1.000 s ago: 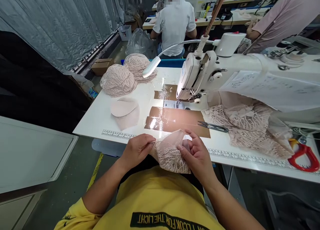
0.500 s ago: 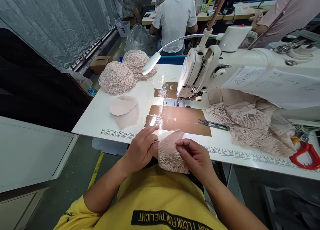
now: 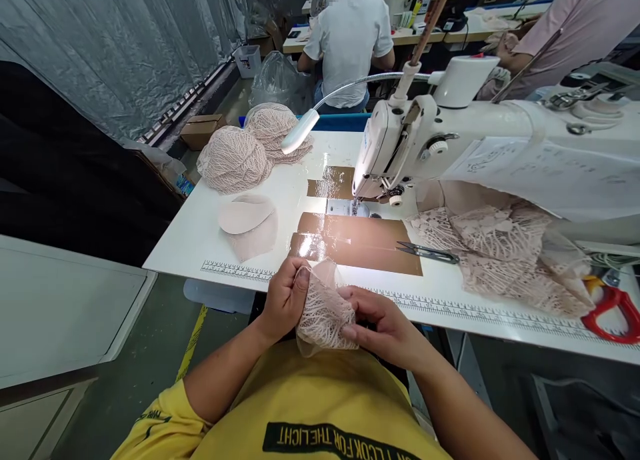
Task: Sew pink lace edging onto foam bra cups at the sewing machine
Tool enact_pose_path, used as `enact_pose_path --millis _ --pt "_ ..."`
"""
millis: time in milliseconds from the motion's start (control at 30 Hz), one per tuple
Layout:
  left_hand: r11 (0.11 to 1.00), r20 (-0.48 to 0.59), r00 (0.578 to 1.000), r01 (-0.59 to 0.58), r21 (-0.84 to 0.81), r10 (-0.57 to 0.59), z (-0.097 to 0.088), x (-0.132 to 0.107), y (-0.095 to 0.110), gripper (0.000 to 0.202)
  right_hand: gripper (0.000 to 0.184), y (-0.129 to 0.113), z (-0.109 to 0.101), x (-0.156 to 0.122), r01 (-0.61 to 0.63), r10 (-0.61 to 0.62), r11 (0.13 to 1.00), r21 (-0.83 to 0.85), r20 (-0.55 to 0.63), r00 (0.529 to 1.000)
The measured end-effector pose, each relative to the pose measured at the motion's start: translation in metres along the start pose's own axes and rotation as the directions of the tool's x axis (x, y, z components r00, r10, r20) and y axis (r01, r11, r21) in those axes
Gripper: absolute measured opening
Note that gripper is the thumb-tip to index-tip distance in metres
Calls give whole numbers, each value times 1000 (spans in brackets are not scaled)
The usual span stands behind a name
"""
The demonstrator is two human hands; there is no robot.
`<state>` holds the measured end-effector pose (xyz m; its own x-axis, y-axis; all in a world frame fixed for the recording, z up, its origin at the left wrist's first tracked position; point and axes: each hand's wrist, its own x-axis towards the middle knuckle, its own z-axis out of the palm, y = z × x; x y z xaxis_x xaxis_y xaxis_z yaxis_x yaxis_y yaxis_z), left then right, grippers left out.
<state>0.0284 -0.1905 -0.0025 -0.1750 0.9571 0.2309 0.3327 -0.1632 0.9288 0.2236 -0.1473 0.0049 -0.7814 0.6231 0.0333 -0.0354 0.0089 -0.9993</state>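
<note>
Both my hands hold a pale pink lace cup piece point(image 3: 323, 307) at the near edge of the white sewing table point(image 3: 200, 237), just above my yellow shirt. My left hand point(image 3: 285, 299) pinches its upper left edge with thumb and fingers closed. My right hand point(image 3: 383, 323) grips the lower right side, fingers curled over the lace. The piece is folded and bunched between them. The sewing machine head point(image 3: 395, 147) stands beyond, its needle over brown tape strips point(image 3: 355, 243).
Two lace cup stacks point(image 3: 235, 157) and plain foam cups point(image 3: 247, 220) lie on the table's left. Thread snips point(image 3: 427, 251), a lace pile point(image 3: 500, 247) and red-handled scissors point(image 3: 613, 307) lie to the right. A gooseneck lamp point(image 3: 300, 130) hangs over the table. Other people sit at the tables behind.
The lace piece has been drawn in toward my body and bunched up. My left hand slid up to its top edge and my right hand dropped lower along its side.
</note>
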Motion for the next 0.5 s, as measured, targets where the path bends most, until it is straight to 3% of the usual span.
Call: enact_pose_path --millis 67,167,233,300,333,400,433,500 --pt "997 68 996 -61 50 57 -1 -1 0 17 22 -3 1 3 7 -10 999 -53 -50 999" --pt "994 164 983 -98 55 87 -2 -3 0 17 22 1 4 5 -33 40 999 43 -173 984" --pt "1000 133 991 -12 -21 15 -3 -2 1 23 21 7 6 4 -71 105 987 147 -237 966" --pt "970 61 988 148 -193 -139 -5 1 1 29 22 14 8 3 -80 140 973 219 -278 950" --pt "918 39 970 239 -316 -239 -6 2 1 31 23 16 8 2 -69 145 966 249 -302 942" --pt "705 96 893 409 -579 -439 -7 1 0 33 26 18 8 1 -25 148 950 312 -378 914" --pt "561 175 847 472 -680 -501 -7 -1 -1 36 27 18 8 2 3 155 938 347 -425 892" --pt "286 381 776 565 -774 -502 -5 -8 0 54 25 16 8 4 54 180 911 409 -513 839"
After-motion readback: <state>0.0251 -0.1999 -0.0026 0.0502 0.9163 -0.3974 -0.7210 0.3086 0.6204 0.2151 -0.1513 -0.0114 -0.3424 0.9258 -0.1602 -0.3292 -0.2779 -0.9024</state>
